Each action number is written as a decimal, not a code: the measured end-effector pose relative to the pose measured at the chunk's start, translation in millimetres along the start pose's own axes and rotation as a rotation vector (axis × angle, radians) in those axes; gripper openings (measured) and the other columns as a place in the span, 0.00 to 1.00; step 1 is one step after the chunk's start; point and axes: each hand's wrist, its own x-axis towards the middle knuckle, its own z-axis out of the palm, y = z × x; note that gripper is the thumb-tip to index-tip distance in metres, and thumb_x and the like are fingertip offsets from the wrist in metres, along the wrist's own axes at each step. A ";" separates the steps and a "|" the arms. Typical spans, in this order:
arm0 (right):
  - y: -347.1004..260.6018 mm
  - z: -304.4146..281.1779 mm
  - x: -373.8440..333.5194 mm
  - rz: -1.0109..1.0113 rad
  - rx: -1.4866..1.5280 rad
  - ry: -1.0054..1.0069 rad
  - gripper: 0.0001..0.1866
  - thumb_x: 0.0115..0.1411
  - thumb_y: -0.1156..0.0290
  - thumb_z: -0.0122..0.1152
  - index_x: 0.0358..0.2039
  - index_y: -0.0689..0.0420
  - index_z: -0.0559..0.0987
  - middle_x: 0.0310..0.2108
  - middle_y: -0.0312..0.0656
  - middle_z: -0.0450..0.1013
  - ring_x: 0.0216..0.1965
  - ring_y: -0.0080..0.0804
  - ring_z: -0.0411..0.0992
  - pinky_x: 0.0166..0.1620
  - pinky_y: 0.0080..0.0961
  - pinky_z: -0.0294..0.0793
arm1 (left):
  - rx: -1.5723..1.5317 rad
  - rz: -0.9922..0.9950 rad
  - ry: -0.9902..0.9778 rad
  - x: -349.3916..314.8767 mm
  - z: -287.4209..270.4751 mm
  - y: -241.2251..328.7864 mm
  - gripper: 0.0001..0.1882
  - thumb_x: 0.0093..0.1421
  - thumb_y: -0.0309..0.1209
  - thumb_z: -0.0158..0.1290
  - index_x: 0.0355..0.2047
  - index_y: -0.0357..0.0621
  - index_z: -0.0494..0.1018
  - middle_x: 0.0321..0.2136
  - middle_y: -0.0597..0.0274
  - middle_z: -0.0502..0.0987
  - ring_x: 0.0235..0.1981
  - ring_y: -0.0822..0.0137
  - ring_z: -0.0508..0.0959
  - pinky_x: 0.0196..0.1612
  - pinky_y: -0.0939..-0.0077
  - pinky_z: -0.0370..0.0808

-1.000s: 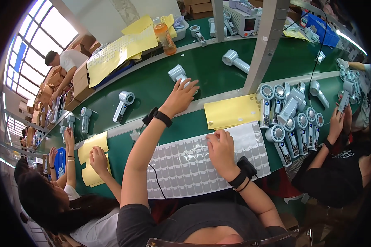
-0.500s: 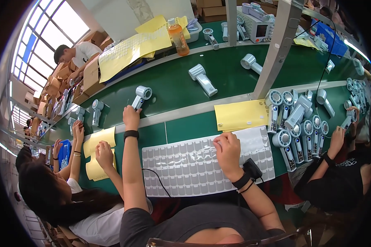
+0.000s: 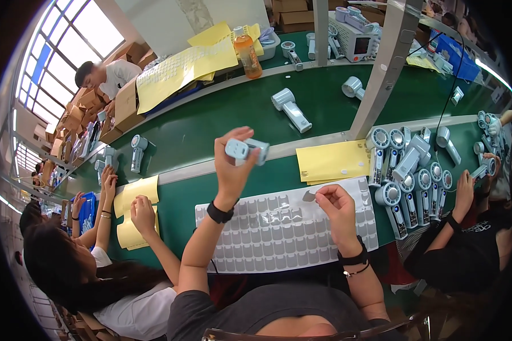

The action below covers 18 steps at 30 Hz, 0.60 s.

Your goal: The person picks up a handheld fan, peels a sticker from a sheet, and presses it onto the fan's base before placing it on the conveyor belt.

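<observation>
My left hand (image 3: 230, 173) is closed round a pale blue-grey handheld fan (image 3: 237, 150), raised above the table with one end facing up toward me. Between the thumb and fingertips of my right hand (image 3: 338, 216) is a small grey sticker (image 3: 309, 196), clear of the backing at least in part. Below both hands lies a white sheet (image 3: 355, 200) with rows of grey stickers; part of its upper right has bare backing. Dark bands circle both my wrists.
Yellow paper sheets (image 3: 331, 162) lie beyond the sticker sheet. Several handheld fans (image 3: 407, 199) crowd the right, beside a metal post (image 3: 381, 74). More fans (image 3: 291, 109) rest on the green belt (image 3: 210, 122) ahead. Co-workers sit close on both sides, a person's hand (image 3: 144, 215) at left.
My left hand has lifted the fan off the belt and brought it right, toward me. My right hand has shifted right, with the grey sticker now visible at its fingertips. Fans on the belt have slid right.
</observation>
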 end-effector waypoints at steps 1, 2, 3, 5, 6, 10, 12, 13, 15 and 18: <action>-5.4 -0.8 -1.9 0.001 -0.001 0.002 0.05 0.58 0.80 0.61 0.35 0.60 0.75 0.32 0.34 0.73 0.34 0.19 0.70 0.42 0.15 0.70 | -0.083 0.005 -0.036 -7.8 9.5 4.1 0.23 0.50 0.18 0.64 0.40 0.39 0.63 0.37 0.56 0.75 0.36 0.71 0.76 0.37 0.80 0.75; -11.8 -1.6 -4.6 0.012 0.013 0.000 0.06 0.57 0.81 0.61 0.35 0.60 0.75 0.32 0.34 0.73 0.34 0.19 0.70 0.42 0.15 0.69 | -0.163 0.012 -0.073 -14.7 17.3 9.5 0.24 0.50 0.16 0.63 0.39 0.40 0.59 0.37 0.54 0.76 0.36 0.72 0.77 0.37 0.81 0.76; -17.2 -2.0 -6.6 0.024 0.027 -0.001 0.07 0.57 0.81 0.61 0.35 0.59 0.75 0.32 0.34 0.73 0.34 0.19 0.70 0.42 0.15 0.69 | -0.164 0.011 -0.074 -20.3 23.5 13.2 0.24 0.50 0.16 0.63 0.39 0.40 0.59 0.37 0.54 0.76 0.36 0.72 0.77 0.37 0.81 0.76; -24.4 -2.2 -10.5 0.035 0.043 0.000 0.07 0.56 0.82 0.62 0.35 0.59 0.75 0.32 0.34 0.73 0.34 0.19 0.70 0.42 0.15 0.69 | -0.155 -0.126 -0.102 -30.1 33.6 19.6 0.23 0.54 0.17 0.61 0.38 0.43 0.55 0.35 0.52 0.77 0.39 0.67 0.78 0.41 0.77 0.75; -26.8 -2.0 -12.2 0.035 0.074 -0.011 0.08 0.56 0.82 0.62 0.35 0.59 0.75 0.32 0.33 0.73 0.34 0.19 0.70 0.42 0.15 0.69 | -0.149 -0.194 -0.116 -34.3 38.3 21.3 0.24 0.55 0.17 0.60 0.37 0.44 0.53 0.33 0.50 0.77 0.40 0.65 0.78 0.43 0.75 0.75; -38.1 0.8 -19.3 0.034 0.150 -0.022 0.10 0.55 0.83 0.62 0.36 0.59 0.73 0.32 0.34 0.72 0.34 0.19 0.70 0.41 0.15 0.68 | -0.254 -0.162 -0.108 -49.3 58.0 19.5 0.25 0.54 0.18 0.62 0.42 0.42 0.56 0.36 0.50 0.76 0.40 0.65 0.78 0.42 0.74 0.76; -45.8 4.7 -21.9 0.032 0.178 -0.013 0.14 0.54 0.84 0.62 0.39 0.59 0.72 0.31 0.34 0.72 0.34 0.18 0.69 0.40 0.15 0.68 | -0.132 -0.090 -0.156 -59.0 64.8 26.4 0.26 0.53 0.17 0.61 0.44 0.42 0.56 0.38 0.50 0.75 0.41 0.64 0.77 0.45 0.70 0.75; -49.9 7.2 -22.5 0.031 0.180 -0.012 0.14 0.54 0.84 0.62 0.39 0.59 0.72 0.31 0.34 0.72 0.34 0.18 0.69 0.40 0.15 0.68 | -0.008 -0.016 -0.199 -63.3 66.7 31.6 0.28 0.52 0.16 0.60 0.46 0.41 0.56 0.40 0.49 0.74 0.43 0.62 0.77 0.48 0.66 0.74; -59.6 11.8 -24.3 0.009 0.224 -0.017 0.19 0.54 0.85 0.63 0.44 0.59 0.68 0.31 0.35 0.72 0.34 0.18 0.69 0.40 0.15 0.68 | 0.112 0.058 -0.246 -67.5 67.0 42.2 0.29 0.51 0.15 0.60 0.49 0.41 0.56 0.42 0.49 0.73 0.44 0.61 0.76 0.51 0.62 0.74; -72.6 10.4 -27.2 0.004 0.229 -0.033 0.23 0.53 0.85 0.63 0.46 0.58 0.65 0.30 0.36 0.72 0.33 0.18 0.69 0.39 0.15 0.68 | 0.300 0.289 -0.402 -69.2 63.6 56.8 0.38 0.46 0.13 0.59 0.56 0.39 0.55 0.48 0.47 0.66 0.49 0.51 0.71 0.60 0.44 0.62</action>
